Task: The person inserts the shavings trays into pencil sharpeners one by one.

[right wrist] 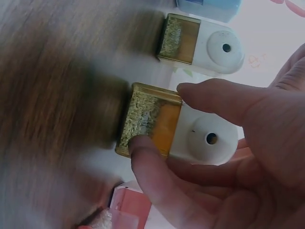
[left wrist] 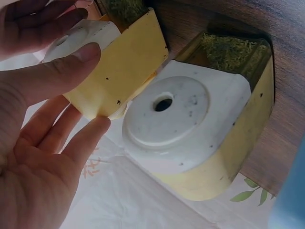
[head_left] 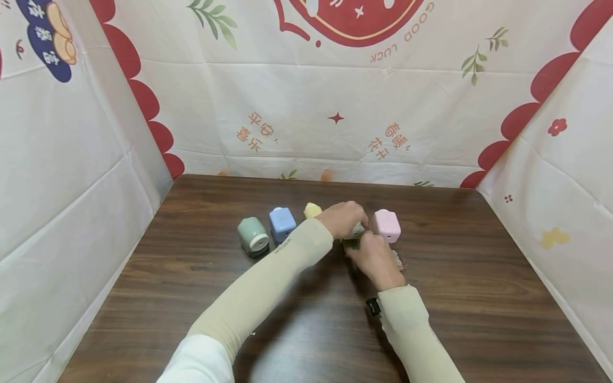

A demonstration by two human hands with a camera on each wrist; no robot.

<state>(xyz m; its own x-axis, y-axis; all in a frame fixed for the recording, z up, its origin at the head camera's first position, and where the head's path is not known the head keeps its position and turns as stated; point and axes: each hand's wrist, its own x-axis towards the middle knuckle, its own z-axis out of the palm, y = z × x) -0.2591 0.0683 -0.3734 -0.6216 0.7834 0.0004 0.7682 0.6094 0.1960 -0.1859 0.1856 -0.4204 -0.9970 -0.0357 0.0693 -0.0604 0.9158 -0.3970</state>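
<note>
Both my hands are at a yellow and white pencil sharpener with a see-through shavings drawer. My left hand holds its yellow body between thumb and fingers. From the near side, my right hand grips it, thumb at the upper edge and a fingertip on the drawer front. Shavings fill much of that drawer. Beside it stands a second yellow and white sharpener, also with shavings in its drawer.
To the left stand a green sharpener and a blue sharpener. On the right is a pink sharpener, with shavings showing near my right hand. A printed cloth hangs behind the wooden table.
</note>
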